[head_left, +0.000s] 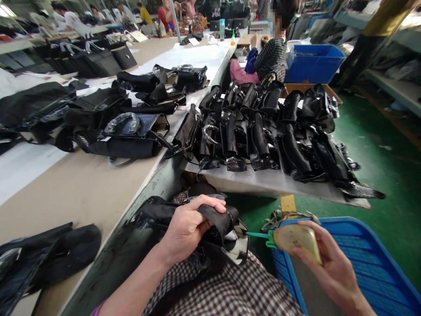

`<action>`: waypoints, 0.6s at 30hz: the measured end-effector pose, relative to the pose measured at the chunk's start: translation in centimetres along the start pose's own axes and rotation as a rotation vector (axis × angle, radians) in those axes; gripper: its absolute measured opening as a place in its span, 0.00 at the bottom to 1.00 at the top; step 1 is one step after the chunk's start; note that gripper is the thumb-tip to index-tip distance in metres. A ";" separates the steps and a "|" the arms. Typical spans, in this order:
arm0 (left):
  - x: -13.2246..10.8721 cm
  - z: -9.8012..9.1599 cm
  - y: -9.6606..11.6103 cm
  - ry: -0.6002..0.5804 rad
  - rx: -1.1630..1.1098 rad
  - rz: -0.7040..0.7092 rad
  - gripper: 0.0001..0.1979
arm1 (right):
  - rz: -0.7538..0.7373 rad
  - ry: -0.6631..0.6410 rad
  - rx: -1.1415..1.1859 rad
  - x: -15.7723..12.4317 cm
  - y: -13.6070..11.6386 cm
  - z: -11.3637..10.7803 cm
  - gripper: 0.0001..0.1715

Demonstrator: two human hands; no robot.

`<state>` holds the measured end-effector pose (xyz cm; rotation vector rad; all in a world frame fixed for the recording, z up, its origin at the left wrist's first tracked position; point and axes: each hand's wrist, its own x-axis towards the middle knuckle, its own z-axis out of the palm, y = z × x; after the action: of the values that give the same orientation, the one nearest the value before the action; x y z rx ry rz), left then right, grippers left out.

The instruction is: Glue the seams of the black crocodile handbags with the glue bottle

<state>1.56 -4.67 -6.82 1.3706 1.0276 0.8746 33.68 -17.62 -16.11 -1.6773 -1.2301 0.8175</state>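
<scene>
In my lap, on checked cloth (230,289), lies a black handbag (154,217) with pale lining showing at its end. My left hand (190,224) is closed on a black flap of it, fingers curled over the edge. My right hand (325,259) grips a yellowish squeeze bottle (297,239), held on its side with a green cap and a long thin teal nozzle (258,235). The nozzle's tip points left at the bag's open end; whether it touches the bag I cannot tell.
A blue plastic basket (371,259) stands at my right. Ahead, a low bench (226,177) bears rows of black bags (259,140). More bags (121,136) lie on the long table (121,175) at left. A person in a striped top (271,57) sits beyond the bench.
</scene>
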 end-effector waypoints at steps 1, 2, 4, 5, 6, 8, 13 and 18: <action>-0.3 0.1 -0.1 0.006 0.003 0.001 0.11 | -0.015 -0.008 -0.021 0.1 0.3 0.0 0.28; -0.6 0.2 -0.2 0.007 0.011 0.008 0.11 | -0.024 -0.009 -0.037 0.3 0.5 0.0 0.28; -1.3 0.3 -0.6 -0.012 0.051 0.039 0.12 | -0.014 0.000 -0.054 0.4 0.8 -0.1 0.28; -1.7 0.3 -0.8 -0.027 0.079 0.063 0.12 | 0.000 0.006 -0.055 0.5 0.8 -0.2 0.27; -2.1 0.3 -1.0 -0.043 0.109 0.088 0.13 | 0.019 0.006 -0.050 0.5 0.9 -0.3 0.28; -2.7 0.2 -1.3 -0.069 0.166 0.126 0.14 | 0.079 -0.009 -0.011 0.5 0.8 -0.5 0.28; -3.5 0.2 -1.5 -0.053 0.232 0.166 0.16 | 0.276 -0.071 0.149 0.2 0.4 -0.5 0.32; -3.5 0.5 -1.2 -0.038 0.263 0.194 0.17 | 0.355 -0.058 0.242 -0.4 -0.8 0.3 0.32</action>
<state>0.73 -8.20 -7.84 1.7247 1.0182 0.8729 33.04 -17.79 -15.53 -1.7021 -0.8396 1.1872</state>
